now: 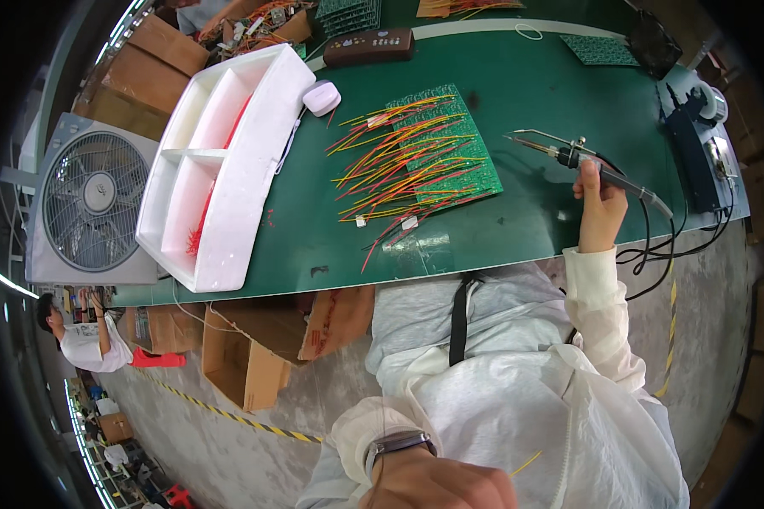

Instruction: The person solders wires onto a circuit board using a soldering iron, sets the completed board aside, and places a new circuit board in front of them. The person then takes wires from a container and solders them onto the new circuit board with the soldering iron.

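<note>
My right hand (601, 204) is closed around the handle of a soldering iron (573, 157), which has a thin metal guide tube along its top. The iron's tip points left, above the table and apart from the boards. Very near the camera at the lower edge is my left hand (441, 485), a watch at its wrist. Its fingers are curled and mostly cut off by the frame; a yellow wire (527, 462) sticks out beside the knuckles. A green circuit board panel (471, 161) lies on the table, with rows of red, yellow and black wires (399, 170) reaching left from it.
A white foam box (259, 191) with compartments holds red wires at the left, beside a grey fan (99, 193). The blue soldering station (696, 153) stands right, its cables hanging over the edge. A brown case (369, 47) and more boards (600, 51) lie behind. Cardboard boxes (246, 365) sit below.
</note>
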`<state>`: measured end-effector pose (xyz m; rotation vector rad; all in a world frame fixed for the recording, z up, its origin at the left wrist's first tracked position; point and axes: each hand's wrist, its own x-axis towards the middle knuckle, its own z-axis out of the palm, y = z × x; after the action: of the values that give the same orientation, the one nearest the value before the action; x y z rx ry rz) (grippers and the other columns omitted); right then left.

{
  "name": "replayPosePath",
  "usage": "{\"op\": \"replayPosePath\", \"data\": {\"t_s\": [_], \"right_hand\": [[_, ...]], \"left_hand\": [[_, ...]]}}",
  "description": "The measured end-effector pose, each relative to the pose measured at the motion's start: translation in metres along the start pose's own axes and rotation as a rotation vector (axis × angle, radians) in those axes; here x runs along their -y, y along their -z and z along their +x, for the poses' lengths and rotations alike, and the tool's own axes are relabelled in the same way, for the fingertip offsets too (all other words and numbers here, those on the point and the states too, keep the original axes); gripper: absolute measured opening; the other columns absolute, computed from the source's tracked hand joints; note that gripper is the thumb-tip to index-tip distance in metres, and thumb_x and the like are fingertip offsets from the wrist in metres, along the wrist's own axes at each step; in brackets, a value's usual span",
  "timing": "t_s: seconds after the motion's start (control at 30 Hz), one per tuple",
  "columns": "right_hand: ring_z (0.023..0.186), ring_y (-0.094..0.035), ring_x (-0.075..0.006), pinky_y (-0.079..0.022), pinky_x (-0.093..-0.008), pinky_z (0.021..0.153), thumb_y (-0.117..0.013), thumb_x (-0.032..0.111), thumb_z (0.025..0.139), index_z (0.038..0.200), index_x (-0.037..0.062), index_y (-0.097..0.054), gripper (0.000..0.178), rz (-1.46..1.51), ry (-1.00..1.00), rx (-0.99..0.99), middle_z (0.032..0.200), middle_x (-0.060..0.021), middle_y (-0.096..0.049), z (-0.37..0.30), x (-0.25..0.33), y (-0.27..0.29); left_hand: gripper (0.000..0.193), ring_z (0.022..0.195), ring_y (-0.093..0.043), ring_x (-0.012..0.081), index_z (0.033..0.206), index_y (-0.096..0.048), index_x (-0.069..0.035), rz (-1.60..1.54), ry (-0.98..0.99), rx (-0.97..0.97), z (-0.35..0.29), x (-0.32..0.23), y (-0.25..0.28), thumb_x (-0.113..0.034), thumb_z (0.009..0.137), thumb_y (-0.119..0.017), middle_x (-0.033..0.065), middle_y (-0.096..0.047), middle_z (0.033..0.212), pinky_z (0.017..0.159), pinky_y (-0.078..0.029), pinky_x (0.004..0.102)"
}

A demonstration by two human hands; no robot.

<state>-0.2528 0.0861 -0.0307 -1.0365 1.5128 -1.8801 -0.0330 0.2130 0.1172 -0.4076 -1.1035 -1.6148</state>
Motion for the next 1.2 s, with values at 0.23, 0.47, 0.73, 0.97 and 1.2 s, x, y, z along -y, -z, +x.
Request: {"op": "replayPosePath", "data": {"t_s": [0.23,0.47,0.73,0.97,1.2], "right_hand": [[0.059,-0.045,-0.0066,-0.037,-0.0179,0.055,-0.065,0.02,0.075,0.093,-0.0017,-0.058,0.029,0.038,0.067,0.014,0.069,-0.0011,-0.052,0.005,0.0,0.002],[0.068,-0.047,-0.0079,-0.037,-0.0199,0.061,-0.066,0.012,0.073,0.1,-0.0022,-0.056,0.032,0.017,0.033,0.002,0.08,-0.0016,-0.054,0.005,0.001,0.007],[0.066,-0.048,-0.007,-0.038,-0.0186,0.058,-0.063,0.01,0.075,0.096,-0.0023,-0.057,0.025,0.01,0.005,-0.122,0.08,-0.0033,-0.055,-0.003,0.012,-0.003],[0.064,-0.049,-0.0084,-0.04,-0.0197,0.059,-0.063,0.01,0.076,0.096,-0.0035,-0.055,0.026,-0.023,0.036,-0.096,0.077,-0.004,-0.054,-0.008,0.012,-0.002],[0.066,-0.05,-0.0101,-0.041,-0.0203,0.059,-0.063,0.005,0.074,0.094,-0.0045,-0.054,0.024,-0.086,0.071,0.041,0.08,-0.0038,-0.052,-0.011,0.008,0.0]], "left_hand": [[0.007,0.084,-0.052,0.0215,0.084,-0.05,-0.006,-0.076,0.012,-0.038,-0.019,-0.008,-0.033,-0.004,0.08,-0.055,0.0126,-0.057,0.093,0.069,-0.043,0.0283],[0.008,0.079,-0.05,0.0207,0.086,-0.051,-0.004,-0.112,-0.136,-0.158,-0.012,0.01,-0.028,-0.006,0.08,-0.057,0.0128,-0.055,0.094,0.066,-0.043,0.0289],[0.024,0.062,-0.053,0.0216,0.094,-0.055,0.0,0.386,0.041,-0.084,-0.01,0.024,0.063,0.001,0.07,-0.058,0.0121,-0.056,0.082,0.049,-0.038,0.0306],[0.016,0.061,-0.052,0.017,0.081,-0.058,0.0,1.647,0.245,-0.464,-0.01,0.07,0.145,0.009,0.068,-0.061,0.0079,-0.054,0.078,0.052,-0.042,0.0261],[0.015,0.071,-0.048,0.0216,0.084,-0.048,-0.002,1.825,0.404,-0.294,-0.005,0.075,0.167,0.003,0.073,-0.058,0.0079,-0.047,0.08,0.06,-0.039,0.03]]}}
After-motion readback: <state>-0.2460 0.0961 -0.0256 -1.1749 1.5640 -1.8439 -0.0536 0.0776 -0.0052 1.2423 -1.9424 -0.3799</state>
